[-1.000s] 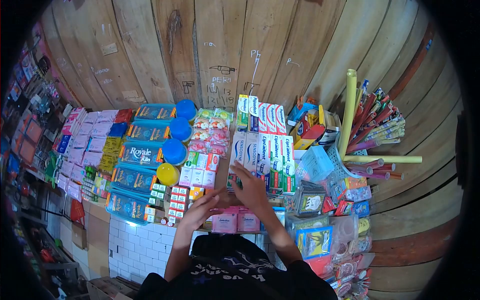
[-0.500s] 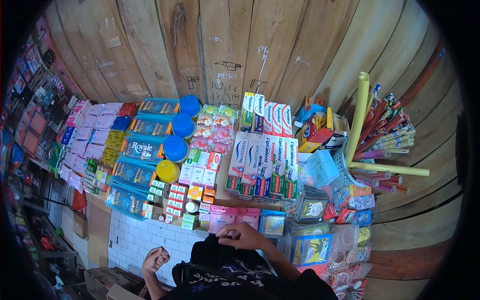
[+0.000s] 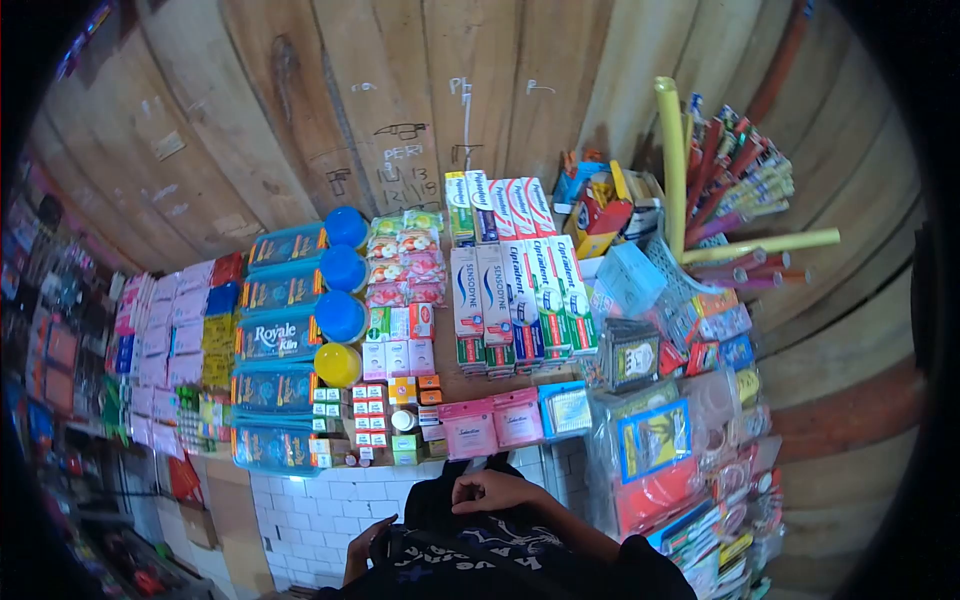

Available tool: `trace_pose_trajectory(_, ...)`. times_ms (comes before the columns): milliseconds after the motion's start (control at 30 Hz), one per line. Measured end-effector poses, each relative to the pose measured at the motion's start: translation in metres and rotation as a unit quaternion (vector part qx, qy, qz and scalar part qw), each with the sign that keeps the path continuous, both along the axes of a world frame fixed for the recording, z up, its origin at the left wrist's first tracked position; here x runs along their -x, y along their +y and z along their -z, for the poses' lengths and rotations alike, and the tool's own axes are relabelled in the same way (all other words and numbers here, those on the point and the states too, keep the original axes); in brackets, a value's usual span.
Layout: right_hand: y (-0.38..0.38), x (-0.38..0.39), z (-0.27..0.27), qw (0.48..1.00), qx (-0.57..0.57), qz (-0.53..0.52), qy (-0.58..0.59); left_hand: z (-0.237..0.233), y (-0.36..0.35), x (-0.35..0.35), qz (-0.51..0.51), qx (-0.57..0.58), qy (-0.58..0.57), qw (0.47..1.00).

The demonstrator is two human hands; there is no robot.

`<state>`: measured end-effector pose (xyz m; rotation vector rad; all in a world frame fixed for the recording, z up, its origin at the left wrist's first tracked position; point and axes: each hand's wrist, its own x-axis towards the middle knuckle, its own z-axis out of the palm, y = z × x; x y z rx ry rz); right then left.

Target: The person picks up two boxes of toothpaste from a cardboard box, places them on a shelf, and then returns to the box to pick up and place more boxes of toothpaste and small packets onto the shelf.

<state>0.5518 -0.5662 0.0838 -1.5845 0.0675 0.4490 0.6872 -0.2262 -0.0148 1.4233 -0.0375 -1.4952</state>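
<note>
My right hand (image 3: 484, 492) is in front of my dark shirt (image 3: 450, 550), below the pink packs (image 3: 470, 430) at the shelf's front edge. Its fingers are curled in with nothing visible in them. Lower and to the left, my left hand (image 3: 370, 543) is beside the shirt, partly hidden by it, with its fingers apart and nothing seen in them. Neither hand touches the goods. Nearest to the hands are a blue-edged pack (image 3: 566, 410), a white bottle (image 3: 404, 420) and small green-and-white boxes (image 3: 370, 422).
Toothpaste boxes (image 3: 520, 295) stand mid-shelf. Blue Royale packs (image 3: 278, 336) and round blue lids (image 3: 342, 318) are left of them. A light-blue basket (image 3: 672, 268) holds sachets and yellow tubes at the right, near hanging plastic packs (image 3: 655, 440). Behind rises a plank wall (image 3: 440, 60).
The view has shifted, and more hanging goods show at the lower right. My left hand has gone from a fist to loosened fingers, closer to the shirt. My right hand stays curled before the shirt.
</note>
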Motion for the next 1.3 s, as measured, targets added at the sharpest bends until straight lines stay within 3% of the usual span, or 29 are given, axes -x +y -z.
trace_pose_trajectory(167, 0.044, 0.01, 0.034, 0.991, -0.058, 0.119, 0.038, 0.032, 0.0, -0.054, 0.074, -0.088, 0.032, 0.993)
trace_pose_trajectory(300, 0.076, 0.027, 0.045, 0.968, -0.031, 0.238, 0.073, 0.045, -0.007, -0.082, 0.131, -0.111, 0.024, 0.985)
trace_pose_trajectory(567, 0.151, 0.096, 0.117, 0.867, -0.058, 0.487, 0.092, 0.066, -0.057, -0.109, 0.299, -0.129, 0.0, 0.946)
trace_pose_trajectory(800, 0.24, 0.153, 0.187, 0.685, -0.067, 0.716, 0.118, 0.074, -0.116, -0.095, 0.458, -0.137, -0.038, 0.878)
trace_pose_trajectory(900, 0.281, 0.175, 0.203, 0.646, -0.021, 0.733, 0.212, 0.077, -0.134, -0.077, 0.521, -0.143, -0.057, 0.839)
trace_pose_trajectory(1000, 0.335, 0.19, 0.232, 0.566, 0.002, 0.778, 0.274, 0.082, -0.148, -0.055, 0.582, -0.148, -0.076, 0.796)
trace_pose_trajectory(1133, 0.403, 0.205, 0.239, 0.436, -0.036, 0.834, 0.335, 0.089, -0.159, -0.017, 0.661, -0.151, -0.1, 0.728)
trace_pose_trajectory(1300, 0.486, 0.213, 0.286, 0.351, -0.094, 0.851, 0.379, 0.101, -0.162, 0.029, 0.765, -0.159, -0.111, 0.614)
